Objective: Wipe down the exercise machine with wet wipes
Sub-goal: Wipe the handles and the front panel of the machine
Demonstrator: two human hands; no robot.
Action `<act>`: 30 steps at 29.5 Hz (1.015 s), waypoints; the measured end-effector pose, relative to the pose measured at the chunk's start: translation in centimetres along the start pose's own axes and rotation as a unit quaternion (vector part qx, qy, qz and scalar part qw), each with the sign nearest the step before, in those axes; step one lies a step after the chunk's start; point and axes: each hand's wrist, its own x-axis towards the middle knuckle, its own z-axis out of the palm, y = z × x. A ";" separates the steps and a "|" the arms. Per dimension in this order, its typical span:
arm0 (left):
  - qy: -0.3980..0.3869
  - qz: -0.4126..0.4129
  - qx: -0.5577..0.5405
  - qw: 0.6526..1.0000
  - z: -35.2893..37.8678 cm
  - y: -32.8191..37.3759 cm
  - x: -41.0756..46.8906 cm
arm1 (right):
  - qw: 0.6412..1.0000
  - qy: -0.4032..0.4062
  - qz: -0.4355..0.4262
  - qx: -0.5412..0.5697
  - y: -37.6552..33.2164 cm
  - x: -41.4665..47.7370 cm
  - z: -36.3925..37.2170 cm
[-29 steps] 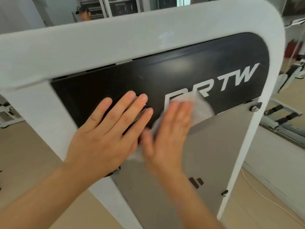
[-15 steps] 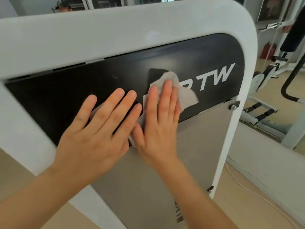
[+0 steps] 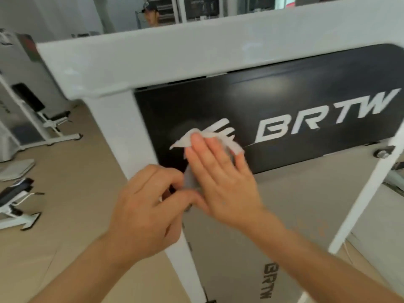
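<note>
White wet wipe lies flat on the glossy black machine panel under the right grip, whose fingers are straight and pressing; one corner points left, long axis hidden. Left grip, fingers curled, meets its lower edge: pinching or not, cannot tell. White "BRTW" lettering sits right of the wipe; dark "BRTW" print runs vertically on the grey lower panel.

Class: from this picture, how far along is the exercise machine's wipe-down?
Done: perhaps a hazy streak on the black panel by the logo. In hand: right hand presses the wet wipe, left hand pinching its edge. Left: likely the white frame and grey panel.
</note>
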 end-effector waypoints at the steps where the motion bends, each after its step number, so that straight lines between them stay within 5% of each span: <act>1: -0.009 -0.036 0.003 0.999 -0.5 -0.6 -1.2 | 0.999 0.005 -0.033 -0.018 1.1 0.6 -0.4; 6: 0.060 -0.267 -0.080 0.958 -1.4 -1.1 -4.0 | 0.999 0.036 0.003 0.003 0.1 6.2 -2.2; 10: 0.134 -0.371 -0.144 0.908 -2.1 -0.3 -5.4 | 0.965 -0.089 -0.242 -0.040 -5.0 3.8 -0.5; 13: 0.143 -0.456 -0.161 0.863 -2.2 0.0 -7.6 | 0.932 -0.123 -0.332 -0.079 -5.1 3.8 -0.3; 20: 0.165 -0.452 -0.168 0.860 -2.1 1.6 -8.3 | 0.945 -0.037 -0.320 -0.058 -5.2 9.3 -0.9; 23: 0.159 -0.450 -0.335 0.813 -1.1 1.7 -6.7 | 0.911 -0.068 -0.404 0.040 -5.1 7.1 -0.4; 26: 0.155 -0.452 -0.420 0.772 0.2 2.1 -6.1 | 0.901 -0.093 -0.398 0.146 -4.6 6.6 -0.5; 30: 0.116 -0.431 -0.414 0.793 0.5 0.9 -5.7 | 0.912 -0.087 -0.332 0.226 -3.4 5.1 -1.9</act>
